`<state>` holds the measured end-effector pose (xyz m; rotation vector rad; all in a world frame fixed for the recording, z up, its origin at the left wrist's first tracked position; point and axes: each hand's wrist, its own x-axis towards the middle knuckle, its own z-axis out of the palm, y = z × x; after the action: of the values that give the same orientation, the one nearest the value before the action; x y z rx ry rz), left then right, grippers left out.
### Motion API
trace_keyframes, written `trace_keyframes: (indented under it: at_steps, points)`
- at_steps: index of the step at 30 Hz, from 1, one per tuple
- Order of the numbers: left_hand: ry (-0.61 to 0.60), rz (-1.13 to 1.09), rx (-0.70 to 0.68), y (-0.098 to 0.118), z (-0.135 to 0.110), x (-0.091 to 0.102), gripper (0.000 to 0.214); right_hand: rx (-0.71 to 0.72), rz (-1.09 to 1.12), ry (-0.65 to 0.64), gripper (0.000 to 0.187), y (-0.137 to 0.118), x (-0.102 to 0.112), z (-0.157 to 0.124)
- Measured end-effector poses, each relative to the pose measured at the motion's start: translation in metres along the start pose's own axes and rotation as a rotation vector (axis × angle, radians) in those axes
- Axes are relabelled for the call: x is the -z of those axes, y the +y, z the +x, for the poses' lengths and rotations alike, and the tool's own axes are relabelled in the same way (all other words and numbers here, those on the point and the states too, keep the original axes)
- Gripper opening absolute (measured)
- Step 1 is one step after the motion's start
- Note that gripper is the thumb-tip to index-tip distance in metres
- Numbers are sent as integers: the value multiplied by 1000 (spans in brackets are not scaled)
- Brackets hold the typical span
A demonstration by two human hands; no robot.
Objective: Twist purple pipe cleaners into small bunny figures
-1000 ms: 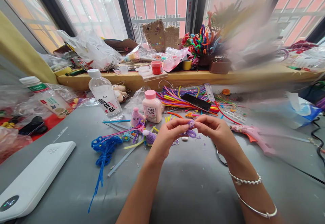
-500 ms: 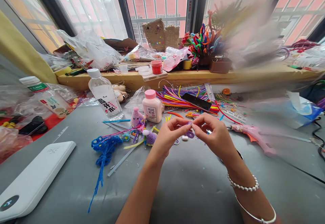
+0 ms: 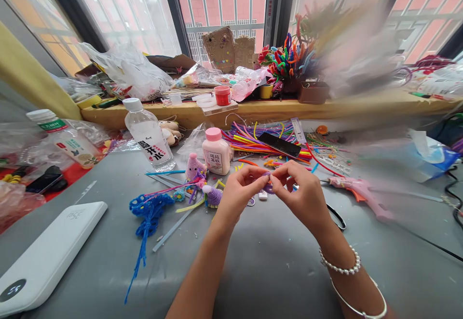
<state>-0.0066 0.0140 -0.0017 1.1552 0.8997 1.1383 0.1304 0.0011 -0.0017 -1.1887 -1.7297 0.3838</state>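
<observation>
My left hand [image 3: 237,194] and my right hand [image 3: 300,194] meet above the grey table [image 3: 253,261], fingertips pinched together on a small purple pipe-cleaner piece [image 3: 268,182]. Most of that piece is hidden between the fingers. Just left of my hands lie a small purple cone figure [image 3: 212,195], a pink fuzzy figure [image 3: 194,166] and a blue twisted pipe-cleaner shape [image 3: 149,210]. A pink-capped bottle [image 3: 216,151] stands behind them. Black scissors [image 3: 336,216] show partly behind my right wrist.
A water bottle [image 3: 148,136] leans at the left. Coloured pipe cleaners [image 3: 253,140] with a black phone [image 3: 279,144] on them lie beyond. A pink glue gun [image 3: 358,191] is at the right, a white power bank [image 3: 47,256] at the front left. The windowsill [image 3: 253,109] is cluttered.
Both hands have kept pinching the purple piece and shifted slightly up and left. My right wrist has moved left, uncovering more of the scissors.
</observation>
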Motion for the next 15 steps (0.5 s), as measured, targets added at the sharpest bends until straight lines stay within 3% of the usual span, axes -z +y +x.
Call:
trace_keyframes:
  at_steps: [7, 15]
  points:
    - [-12, -81, 11, -1, 1, 2, 29, -125, 204, -88, 14, 4, 5, 2]
    - [-12, -52, 41, 1, 0, 1, 35, -79, 194, -103, 13, 9, 12, 5]
